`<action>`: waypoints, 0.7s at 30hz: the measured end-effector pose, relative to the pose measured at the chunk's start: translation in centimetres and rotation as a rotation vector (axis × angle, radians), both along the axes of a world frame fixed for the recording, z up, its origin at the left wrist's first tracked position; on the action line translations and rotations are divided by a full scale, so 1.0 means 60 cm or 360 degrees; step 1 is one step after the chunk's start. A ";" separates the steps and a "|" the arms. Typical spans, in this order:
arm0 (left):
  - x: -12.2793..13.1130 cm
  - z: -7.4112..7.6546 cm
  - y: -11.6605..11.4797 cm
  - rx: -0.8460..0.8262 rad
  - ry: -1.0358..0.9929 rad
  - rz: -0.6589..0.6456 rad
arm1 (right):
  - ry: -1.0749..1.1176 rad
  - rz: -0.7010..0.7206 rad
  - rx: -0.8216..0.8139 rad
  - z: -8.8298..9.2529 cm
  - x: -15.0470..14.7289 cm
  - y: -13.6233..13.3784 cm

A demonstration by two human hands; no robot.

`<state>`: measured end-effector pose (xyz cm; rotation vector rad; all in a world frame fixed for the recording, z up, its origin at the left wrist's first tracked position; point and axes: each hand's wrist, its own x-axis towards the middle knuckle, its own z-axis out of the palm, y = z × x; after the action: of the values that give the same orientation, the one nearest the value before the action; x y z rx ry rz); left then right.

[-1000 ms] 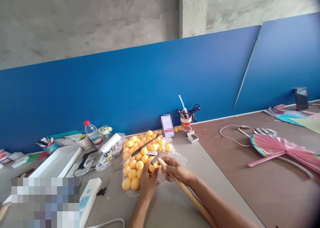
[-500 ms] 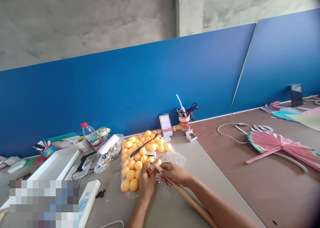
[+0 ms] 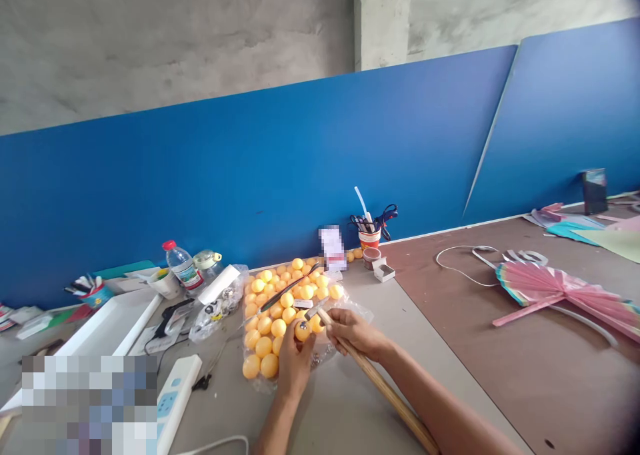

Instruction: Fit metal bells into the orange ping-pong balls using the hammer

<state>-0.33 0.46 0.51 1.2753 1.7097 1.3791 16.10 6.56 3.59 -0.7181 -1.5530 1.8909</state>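
My left hand (image 3: 294, 365) pinches an orange ping-pong ball (image 3: 302, 331) just above the table, beside a clear bag of several orange balls (image 3: 274, 312). My right hand (image 3: 354, 333) is closed round a long wooden stick (image 3: 387, 395) near its far end. A small metal tip (image 3: 315, 308) at that end sits right over the held ball. The stick runs back along my right forearm toward the lower right.
A white power strip (image 3: 176, 392), a black cable and a plastic bag lie left of the balls. A water bottle (image 3: 181, 268) and cups stand by the blue partition. A cup of scissors (image 3: 371, 235) is behind. A pink paper fan (image 3: 560, 294) lies on the brown board at right.
The stick's metal tip dipped onto the ball half a second ago and has now lifted slightly again. Both hands stay at the same spot by the bag.
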 end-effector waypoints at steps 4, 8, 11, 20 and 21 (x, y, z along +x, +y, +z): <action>-0.003 -0.011 0.001 0.0150 0.0032 0.0044 | -0.0204 -0.0309 0.0131 -0.008 -0.002 0.017; -0.004 -0.016 0.001 0.0223 0.0115 0.0081 | -0.0420 -0.0522 0.0184 -0.022 -0.005 0.028; -0.004 -0.020 0.002 0.0241 0.0150 0.0093 | -0.0530 -0.0603 0.0194 -0.024 -0.003 0.030; -0.009 -0.032 0.003 0.0295 0.0199 0.0060 | -0.0875 -0.0625 0.0368 -0.036 -0.003 0.036; -0.009 -0.032 0.003 0.0304 0.0199 0.0053 | -0.0896 -0.0610 0.0378 -0.038 -0.004 0.037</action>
<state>-0.87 0.62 -1.40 1.4711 1.7211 1.5412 15.86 8.79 1.33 -1.4039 -1.7653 1.2543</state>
